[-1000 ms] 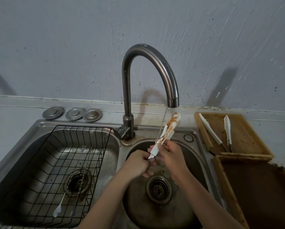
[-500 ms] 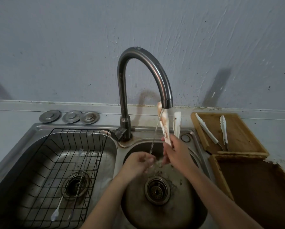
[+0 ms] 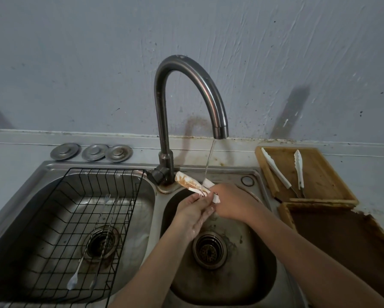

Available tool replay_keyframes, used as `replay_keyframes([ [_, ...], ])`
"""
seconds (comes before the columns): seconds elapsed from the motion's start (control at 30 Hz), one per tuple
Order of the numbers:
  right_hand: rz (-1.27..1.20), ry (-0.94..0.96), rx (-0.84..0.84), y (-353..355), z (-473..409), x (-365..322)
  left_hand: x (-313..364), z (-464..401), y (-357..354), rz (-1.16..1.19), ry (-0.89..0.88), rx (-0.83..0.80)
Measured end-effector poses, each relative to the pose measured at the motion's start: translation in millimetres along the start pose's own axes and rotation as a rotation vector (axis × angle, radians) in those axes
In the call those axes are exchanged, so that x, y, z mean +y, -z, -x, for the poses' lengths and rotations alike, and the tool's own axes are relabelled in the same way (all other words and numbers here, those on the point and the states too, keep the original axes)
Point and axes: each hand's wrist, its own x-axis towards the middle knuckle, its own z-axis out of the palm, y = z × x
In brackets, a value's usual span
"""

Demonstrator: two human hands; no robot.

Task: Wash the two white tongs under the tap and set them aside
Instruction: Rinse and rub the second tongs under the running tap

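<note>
Grey counter: sink, two wooden trays.

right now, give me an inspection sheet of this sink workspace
surface: steel double sink, tap running a thin stream.
job's things: stained tongs over the right basin; other tongs in the wooden tray.
clutter: wire rack in the left basin with long utensils; three metal plugs; second, brown-stained tray.
grippers: left hand and right hand both hold the stained tongs.
cables: nothing seen.
surroundings: grey scuffed wall, grime along its base.
</note>
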Motion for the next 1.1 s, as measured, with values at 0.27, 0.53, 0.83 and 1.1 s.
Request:
replay_keyframes([
  [0.27, 0.013, 0.018, -0.03, 1.4, 4.0, -3.5, 0.7, 1.2, 9.6, 0.109, -0.015, 0.008],
  [0.53, -0.007, 0.004, -0.001, 0.7, 3.3, 0.1, -1.8, 3.5, 2.3, -0.002, -0.039, -0.012],
  [0.83, -0.044, -0.007, -0.002, 6.3, 16.7, 11.2, -3.9, 8.0, -3.0, -0.038, 0.053, -0.062],
  [1.1, -0.017, 0.004, -0.02, 5.6, 19.5, 8.0, 5.2, 6.7, 10.4, -0.072, 0.109, 0.007],
])
